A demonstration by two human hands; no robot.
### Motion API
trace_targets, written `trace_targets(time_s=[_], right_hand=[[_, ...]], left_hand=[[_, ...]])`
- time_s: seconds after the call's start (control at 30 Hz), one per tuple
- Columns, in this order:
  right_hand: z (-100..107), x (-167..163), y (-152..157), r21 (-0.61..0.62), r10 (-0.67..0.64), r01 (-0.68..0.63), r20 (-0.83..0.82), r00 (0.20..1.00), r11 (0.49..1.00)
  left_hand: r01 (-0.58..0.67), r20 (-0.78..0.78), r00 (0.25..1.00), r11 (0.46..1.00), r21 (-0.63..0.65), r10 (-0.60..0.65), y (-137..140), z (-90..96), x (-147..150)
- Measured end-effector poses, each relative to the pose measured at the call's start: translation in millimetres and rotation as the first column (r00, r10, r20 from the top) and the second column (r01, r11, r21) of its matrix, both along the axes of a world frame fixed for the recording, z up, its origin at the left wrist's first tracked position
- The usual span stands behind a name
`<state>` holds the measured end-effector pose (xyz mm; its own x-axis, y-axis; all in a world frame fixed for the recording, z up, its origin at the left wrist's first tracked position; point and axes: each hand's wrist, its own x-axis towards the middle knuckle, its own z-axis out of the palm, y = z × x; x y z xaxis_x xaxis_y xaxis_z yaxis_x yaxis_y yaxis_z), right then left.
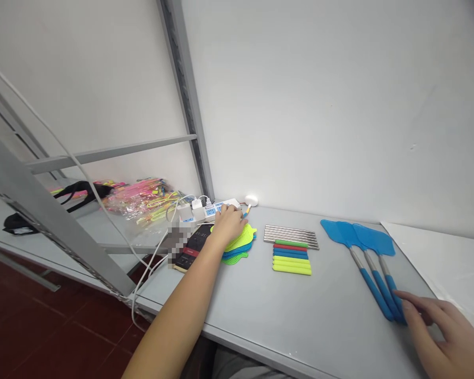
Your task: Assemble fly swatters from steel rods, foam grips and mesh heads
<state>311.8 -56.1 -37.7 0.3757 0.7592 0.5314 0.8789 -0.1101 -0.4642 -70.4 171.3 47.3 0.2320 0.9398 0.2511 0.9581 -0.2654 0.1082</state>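
My left hand [229, 227] rests over a stack of yellow, blue and green mesh fly swatter heads [239, 246]. Its fingers bend down at the far side, their tips hidden, so a grip cannot be made out. At the right, thumb and forefinger of my right hand [444, 331] close about the handle end of the rightmost blue fly swatter [387, 273]. This one lies beside two other assembled blue swatters [365, 273], heads overlapping. Between my hands, several metal rods [286, 234] lie in a row, with green, red, blue and yellow handle sleeves [291, 259] just in front.
A phone [195, 245] lies left of the stack, near a white power strip [211, 209] with plugs and a small white lamp [252, 200]. White cables [140, 284] hang by a grey metal post [79, 210]. Plastic-bagged colourful items [146, 197] lie beyond. A white sheet [454, 263] covers the right side.
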Motion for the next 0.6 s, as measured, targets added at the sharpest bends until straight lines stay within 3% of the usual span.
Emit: trace_targets(time_s=[0.3, 0.5, 0.6], right_hand=[[9, -3, -2, -0.056, 0.055, -0.059, -0.068, 0.996, 0.997], [15, -9, -1, -0.049, 0.054, -0.058, -0.074, 0.996, 0.997], [17, -10, -2, -0.051, 0.055, -0.059, -0.077, 0.996, 0.997]], left_hand=[[-0.083, 0.054, 0.995, 0.997, -0.002, 0.083, 9, -4.6, 4], [-0.056, 0.149, 0.987, 0.998, -0.036, 0.06, 13, -5.3, 5], [-0.034, 0.231, 0.972, 0.999, -0.025, 0.039, 9, 2.9, 5]])
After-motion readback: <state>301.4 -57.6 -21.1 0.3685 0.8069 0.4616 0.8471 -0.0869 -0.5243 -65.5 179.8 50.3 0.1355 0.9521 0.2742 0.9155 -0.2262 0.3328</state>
